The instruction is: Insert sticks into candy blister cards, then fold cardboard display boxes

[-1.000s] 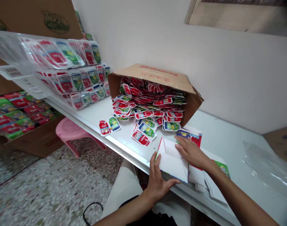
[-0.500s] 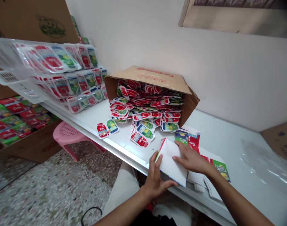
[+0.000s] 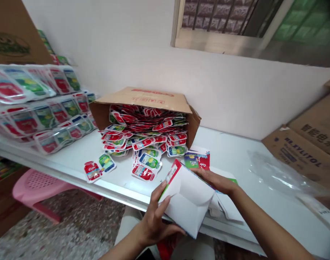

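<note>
A small carton (image 3: 190, 193), white inside with printed red and green outer sides, is tilted above the table's front edge, its white hollow facing me. My left hand (image 3: 156, 216) grips its left and lower side, thumb underneath and fingers along the near-left edge. My right hand (image 3: 215, 179) lies along the upper right edge of the carton, its fingertips partly hidden behind it. Beyond the carton, a large cardboard box (image 3: 143, 97) lies on its side, with many cola and lemon drink-shaped sachets (image 3: 147, 168) spilling from its mouth.
Flat printed cartons (image 3: 200, 159) lie right of the hands. Plastic-wrapped sachet stacks (image 3: 40, 115) stand at the left, above a pink stool (image 3: 37, 187). Clear plastic film (image 3: 273, 173) and brown boxes (image 3: 300, 144) are at the right. Two loose sachets (image 3: 92, 171) lie near the table edge.
The view has turned right. The carton has been tilted up and opened out, showing its hollow. My right hand has shifted from its white face to the upper right edge.
</note>
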Tool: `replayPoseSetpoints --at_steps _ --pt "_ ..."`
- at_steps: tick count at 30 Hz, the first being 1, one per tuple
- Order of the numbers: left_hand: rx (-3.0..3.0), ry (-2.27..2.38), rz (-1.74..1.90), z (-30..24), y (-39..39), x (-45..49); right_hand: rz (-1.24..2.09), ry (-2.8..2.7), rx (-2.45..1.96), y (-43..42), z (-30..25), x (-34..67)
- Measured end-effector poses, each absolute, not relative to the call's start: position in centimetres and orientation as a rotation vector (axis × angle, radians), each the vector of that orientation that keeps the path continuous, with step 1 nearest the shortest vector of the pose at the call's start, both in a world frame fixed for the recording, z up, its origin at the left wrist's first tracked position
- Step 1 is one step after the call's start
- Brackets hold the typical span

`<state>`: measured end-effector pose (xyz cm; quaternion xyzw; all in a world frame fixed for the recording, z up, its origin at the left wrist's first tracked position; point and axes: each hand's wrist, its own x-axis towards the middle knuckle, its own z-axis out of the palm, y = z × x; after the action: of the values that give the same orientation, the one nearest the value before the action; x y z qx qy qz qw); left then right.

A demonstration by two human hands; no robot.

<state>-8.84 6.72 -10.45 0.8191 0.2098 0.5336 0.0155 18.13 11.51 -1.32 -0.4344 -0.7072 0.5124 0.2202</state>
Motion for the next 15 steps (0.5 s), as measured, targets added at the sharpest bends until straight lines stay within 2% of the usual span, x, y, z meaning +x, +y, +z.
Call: replayPoseSetpoints --at_steps 4,7,9,12,13,14,15 --pt "2.696 0.709 1.61 -9.4 7.8 -8.6 1.524 -1.57 -1.228 10.3 0.9 19.9" --pt "2.604 0.943 1.485 -9.4 7.9 -7.7 1.291 -1.626 -1.436 10.4 4.8 24.5" --pt "2.492 1.068 1.392 -10.0 7.7 -7.2 0.845 -1.751 -1.643 11.7 7.2 28.3" --pt "2.371 1.206 1.27 -11.9 7.3 -6.6 -0.252 -1.765 -1.912 14.5 8.2 32.8" --pt "2.348 1.237 1.226 -12.6 7.2 -6.5 -0.5 -1.735 -1.957 15.4 7.7 33.6" --pt "2.332 1.261 1.184 -13.3 7.2 -6.4 -0.598 -1.743 -2.0 16.0 6.6 33.8" --pt "2.321 1.278 1.145 -13.9 7.2 -6.3 -0.555 -1.797 -2.04 16.4 5.0 33.7"
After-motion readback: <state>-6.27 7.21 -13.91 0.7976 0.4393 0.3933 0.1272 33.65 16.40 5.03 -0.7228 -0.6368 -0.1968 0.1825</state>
